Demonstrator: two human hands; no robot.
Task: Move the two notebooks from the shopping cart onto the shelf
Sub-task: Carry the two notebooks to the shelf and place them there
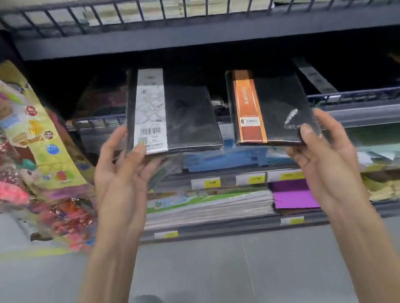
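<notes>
Two black notebooks are held up in front of a dark shelf (363, 96) with a low wire rail. My left hand (121, 176) grips the near left corner of the notebook with a white barcode band (189, 117), thumb on top. My right hand (325, 158) grips the near right corner of the notebook with an orange band (279, 106) and a silver feather mark. Both notebooks tilt with their far ends toward the shelf opening. No shopping cart is in view.
An upper shelf (204, 32) with a wire rail holds beige paper stacks. Lower shelves carry blue packs, stacked exercise books (208, 208), purple paper (292, 195) and yellow price tags. Colourful hanging packets (17, 148) crowd the left side. Grey floor lies below.
</notes>
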